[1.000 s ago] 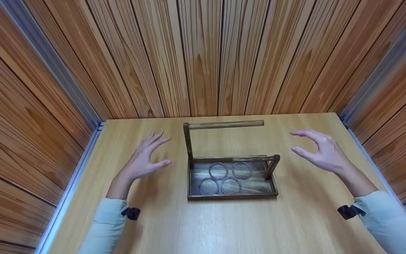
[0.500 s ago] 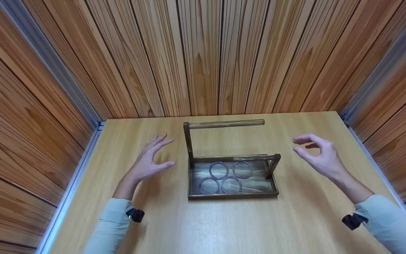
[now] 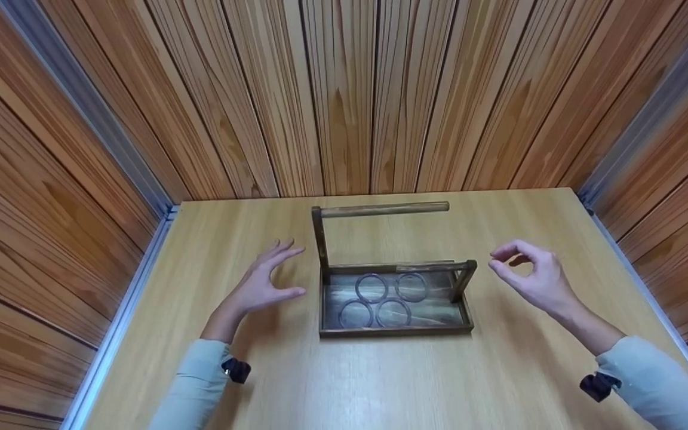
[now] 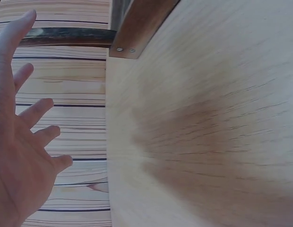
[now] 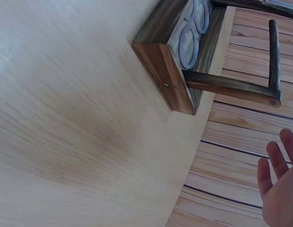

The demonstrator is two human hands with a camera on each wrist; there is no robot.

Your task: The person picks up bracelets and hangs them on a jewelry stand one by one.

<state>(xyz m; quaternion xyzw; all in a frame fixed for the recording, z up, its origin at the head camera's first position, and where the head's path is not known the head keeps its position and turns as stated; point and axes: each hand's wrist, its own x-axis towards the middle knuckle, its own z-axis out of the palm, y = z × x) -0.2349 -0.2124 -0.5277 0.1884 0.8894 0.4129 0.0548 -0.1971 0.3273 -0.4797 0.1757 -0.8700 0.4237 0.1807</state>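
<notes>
A dark wooden tray (image 3: pixel 396 332) sits on the table, with several clear rings (image 3: pixel 371 288) lying flat on its floor. From its left end rises a tall post (image 3: pixel 320 242) with a round rod (image 3: pixel 386 209) running rightward at the top; a shorter post (image 3: pixel 463 280) stands at the right end. My left hand (image 3: pixel 260 286) hovers left of the tray, thumb and fingers spread apart and holding nothing. Right of the tray is my right hand (image 3: pixel 535 278), its thumb and index finger curved toward each other with a small gap, also holding nothing.
Light wooden table (image 3: pixel 380 382) extends in front of the tray. Wood-plank walls (image 3: pixel 344 101) enclose it at the back and both sides, with metal rails (image 3: pixel 123 298) along the side edges. Small dark devices (image 3: pixel 236 370) are strapped at both wrists.
My left hand has moved right and slightly nearer, closer to the tray. My right hand has lowered a little, its thumb and index finger drawing closer together. The tray stays in place.
</notes>
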